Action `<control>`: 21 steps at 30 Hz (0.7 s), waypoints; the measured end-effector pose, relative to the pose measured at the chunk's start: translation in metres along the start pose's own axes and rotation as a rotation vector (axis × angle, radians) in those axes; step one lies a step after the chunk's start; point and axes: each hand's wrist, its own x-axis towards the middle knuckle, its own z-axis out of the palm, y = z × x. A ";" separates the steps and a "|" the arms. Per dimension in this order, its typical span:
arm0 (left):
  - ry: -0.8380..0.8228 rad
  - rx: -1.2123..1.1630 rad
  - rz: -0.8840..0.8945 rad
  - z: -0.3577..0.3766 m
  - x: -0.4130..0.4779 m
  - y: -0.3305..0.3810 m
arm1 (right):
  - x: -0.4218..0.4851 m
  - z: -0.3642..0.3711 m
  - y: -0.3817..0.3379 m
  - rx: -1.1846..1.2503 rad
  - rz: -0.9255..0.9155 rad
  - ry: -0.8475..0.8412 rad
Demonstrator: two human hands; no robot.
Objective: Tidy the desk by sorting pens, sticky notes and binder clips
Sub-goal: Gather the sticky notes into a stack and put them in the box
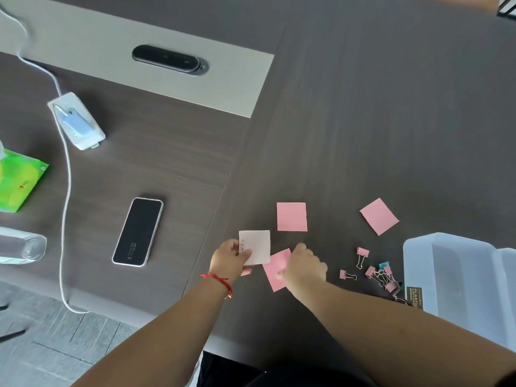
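My left hand (229,258) pinches a pale sticky note (258,245) with handwriting, lifted just above the dark desk. My right hand (304,265) grips the edge of a pink sticky note (275,270) right beside it. Two more pink sticky notes lie flat: one (291,217) just beyond my hands, another (379,216) farther right. Several pink binder clips and a teal one (379,273) are scattered to the right of my right hand. No pens are in view.
A clear plastic organiser box (418,263) stands at the right edge. On the left are a phone (138,231), a white charger with its cable (76,121), a green tissue pack (19,185) and a clear bottle (22,247). A cable port (167,58) sits at the back.
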 end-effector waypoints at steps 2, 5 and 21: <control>0.038 0.000 -0.010 -0.003 0.001 0.001 | 0.005 -0.007 0.003 0.129 0.034 -0.101; 0.105 0.011 -0.025 -0.012 0.006 0.004 | 0.008 -0.031 0.007 0.171 -0.029 -0.114; -0.297 -0.069 -0.113 0.035 0.026 0.047 | 0.049 -0.072 -0.012 0.408 -0.094 -0.024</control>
